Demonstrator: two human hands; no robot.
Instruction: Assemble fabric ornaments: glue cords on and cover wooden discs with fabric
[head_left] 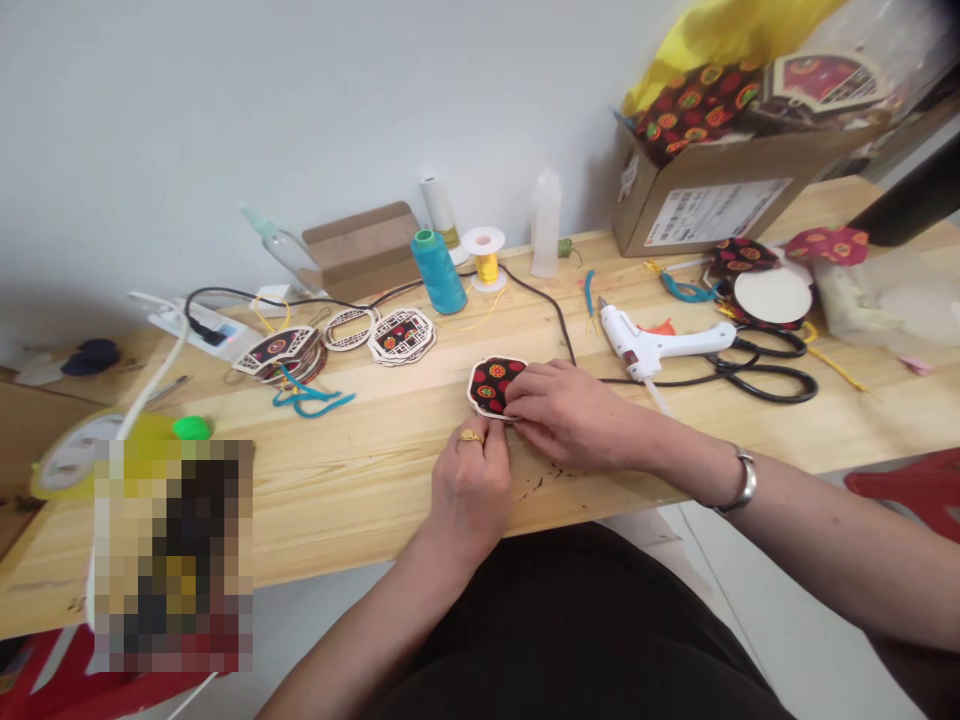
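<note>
A small octagonal piece (489, 385) with dark fabric, red dots and flower motifs inside a pale wooden rim is between my hands near the table's front edge. My left hand (472, 480), with a gold ring, is closed on its near edge. Bent fingers of my right hand (566, 412) grip its right side and cover part of the pattern. Beyond it, to the left, lie a stack of cut-out wooden pieces (403, 336) and oval wooden frames (350, 328). A white glue gun (660, 345) rests to the right of my right hand.
Black-handled scissors (780, 380) lie beside the glue gun. Blue thread (438, 272) and a yellow spool (487, 262) stand at the back, near a white bottle (546, 225). A filled cardboard box (697, 195) occupies the back right. Black cord (551, 300) crosses the wooden table (345, 490).
</note>
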